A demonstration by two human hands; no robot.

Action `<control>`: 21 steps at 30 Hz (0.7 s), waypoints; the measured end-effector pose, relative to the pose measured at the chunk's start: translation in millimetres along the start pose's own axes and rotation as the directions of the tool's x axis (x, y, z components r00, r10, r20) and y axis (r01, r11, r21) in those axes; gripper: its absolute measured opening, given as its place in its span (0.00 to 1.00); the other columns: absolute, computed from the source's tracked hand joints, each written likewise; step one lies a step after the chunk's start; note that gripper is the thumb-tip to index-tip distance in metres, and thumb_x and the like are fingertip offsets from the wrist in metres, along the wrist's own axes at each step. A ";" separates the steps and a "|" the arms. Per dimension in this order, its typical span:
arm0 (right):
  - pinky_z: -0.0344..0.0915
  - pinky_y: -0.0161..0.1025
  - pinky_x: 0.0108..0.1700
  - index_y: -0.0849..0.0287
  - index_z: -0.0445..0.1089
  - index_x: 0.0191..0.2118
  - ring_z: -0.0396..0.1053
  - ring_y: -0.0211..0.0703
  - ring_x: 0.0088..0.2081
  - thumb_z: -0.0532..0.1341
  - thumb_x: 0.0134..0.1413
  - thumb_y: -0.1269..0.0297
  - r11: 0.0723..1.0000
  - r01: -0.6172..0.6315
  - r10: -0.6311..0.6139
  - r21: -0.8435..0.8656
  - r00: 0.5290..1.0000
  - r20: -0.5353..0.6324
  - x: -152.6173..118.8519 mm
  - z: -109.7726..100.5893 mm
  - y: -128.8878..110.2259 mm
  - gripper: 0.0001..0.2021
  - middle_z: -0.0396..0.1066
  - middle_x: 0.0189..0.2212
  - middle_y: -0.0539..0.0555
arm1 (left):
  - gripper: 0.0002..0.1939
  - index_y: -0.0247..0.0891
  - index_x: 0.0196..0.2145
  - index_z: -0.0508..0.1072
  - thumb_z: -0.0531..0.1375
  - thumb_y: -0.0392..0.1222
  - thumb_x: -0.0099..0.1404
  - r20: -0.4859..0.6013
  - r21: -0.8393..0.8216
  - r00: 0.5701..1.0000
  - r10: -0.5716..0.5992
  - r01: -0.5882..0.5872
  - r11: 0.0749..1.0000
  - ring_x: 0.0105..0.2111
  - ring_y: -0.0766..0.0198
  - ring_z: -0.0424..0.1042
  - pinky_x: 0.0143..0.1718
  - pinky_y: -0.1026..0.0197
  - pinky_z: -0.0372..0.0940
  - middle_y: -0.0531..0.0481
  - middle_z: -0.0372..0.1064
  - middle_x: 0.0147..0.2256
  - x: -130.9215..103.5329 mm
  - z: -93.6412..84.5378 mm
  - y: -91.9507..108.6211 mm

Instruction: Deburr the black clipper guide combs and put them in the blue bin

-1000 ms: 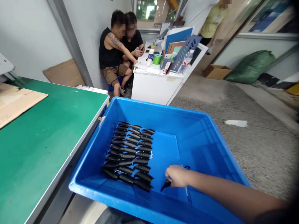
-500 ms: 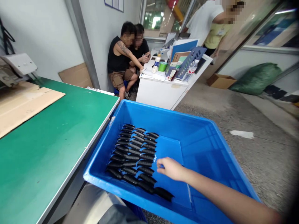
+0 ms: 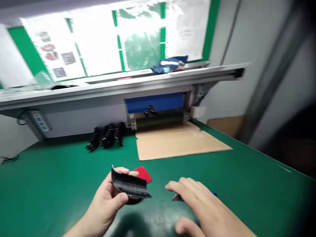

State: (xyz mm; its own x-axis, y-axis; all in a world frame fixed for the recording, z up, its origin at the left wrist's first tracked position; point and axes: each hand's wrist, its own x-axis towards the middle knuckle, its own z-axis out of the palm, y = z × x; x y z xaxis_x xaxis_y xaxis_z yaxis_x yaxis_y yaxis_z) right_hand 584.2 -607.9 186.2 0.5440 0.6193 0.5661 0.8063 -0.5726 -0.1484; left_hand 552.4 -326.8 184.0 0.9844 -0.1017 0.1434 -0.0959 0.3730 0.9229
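A curved black plastic shell (image 3: 130, 185), its hollow side up, is gripped in my left hand (image 3: 105, 199) between thumb and fingers above the green table. Another dark rounded piece (image 3: 134, 200) shows just under the shell; whether it is separate I cannot tell. My right hand (image 3: 197, 200) is over the table to the right, thumb apart from the fingers. Partly hidden beneath it is a small tool with a grey tip (image 3: 177, 197) and blue parts. Behind the left fingers lies a flat red square (image 3: 144, 174).
Several black curved parts (image 3: 107, 135) lie at the back of the green table (image 3: 61, 177). A cardboard sheet (image 3: 172, 141) lies below a blue-fronted device (image 3: 155, 102). A shelf (image 3: 103, 89) spans the back, with a dark blue packet (image 3: 170, 65) on it.
The view has swung from the blue bin with rows of black parts to the green table. My left hand has come into view holding a black shell; my right hand is out of the bin.
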 end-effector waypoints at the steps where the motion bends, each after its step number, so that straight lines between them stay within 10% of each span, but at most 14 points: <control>1: 0.68 0.47 0.35 0.51 0.62 0.55 0.69 0.55 0.38 0.50 0.63 0.44 0.998 0.061 -0.061 0.013 0.998 -0.011 32.7 9.3 -8.8 0.22 0.70 0.40 0.59 | 0.22 0.44 0.48 0.65 0.67 0.45 0.58 -0.004 -0.036 1.000 0.028 -0.028 0.999 0.49 0.52 0.69 0.49 0.53 0.66 0.42 0.66 0.53 0.5 -6.1 4.6; 7: 0.58 0.39 0.27 0.56 0.63 0.37 0.60 0.45 0.28 0.44 0.64 0.42 0.975 0.182 -0.192 0.128 0.979 0.071 130.9 64.1 -33.8 0.23 0.62 0.28 0.53 | 0.23 0.44 0.46 0.66 0.69 0.47 0.55 -0.038 -0.120 0.993 0.115 -0.119 0.986 0.49 0.52 0.70 0.50 0.54 0.64 0.43 0.69 0.49 0.8 -53.8 15.7; 21: 0.40 0.38 0.28 0.59 0.53 0.25 0.50 0.42 0.25 0.43 0.69 0.51 0.985 0.169 -0.170 0.014 0.982 0.085 127.1 109.1 -31.2 0.23 0.55 0.23 0.50 | 0.17 0.46 0.42 0.71 0.69 0.44 0.56 -0.121 -0.236 0.992 -0.031 0.002 0.972 0.45 0.59 0.72 0.47 0.59 0.67 0.48 0.72 0.46 1.8 -72.4 -2.6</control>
State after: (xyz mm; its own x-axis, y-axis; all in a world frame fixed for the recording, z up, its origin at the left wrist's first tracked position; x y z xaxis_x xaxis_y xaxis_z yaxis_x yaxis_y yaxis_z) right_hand 653.5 -452.7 174.3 0.4170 0.7509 0.5121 0.8899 -0.4520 -0.0619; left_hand 565.1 -261.2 156.0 0.9975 -0.0006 0.0702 -0.0568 0.5802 0.8125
